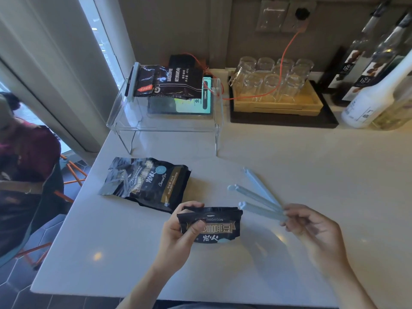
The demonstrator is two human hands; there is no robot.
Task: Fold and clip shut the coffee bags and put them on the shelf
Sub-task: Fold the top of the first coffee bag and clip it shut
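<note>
The left hand (178, 233) pinched a small black coffee bag (210, 224), thumb on the front and fingers curled over its folded top. The bag stood just above the white worktop (289, 163), close to the person. The right hand (312, 226) pinched the ends of some pale blue clips (256, 199). They fanned out toward the bag. There looked to be three clips, but the picture was blurry there, so it was hard to be sure.

A second coffee bag (147, 184) lay flat on the worktop, not yet clipped. A third bag (167, 82) lay on the clear shelf (165, 128) with a clip on its end.

What could go wrong? The fold was held by one hand only. If the thumb slipped, the top could spring open again. The right hand held several clips at once, so picking out one could make the others drop. If a clip went on crooked, it might miss part of the fold and the bag would not stay shut.
</note>
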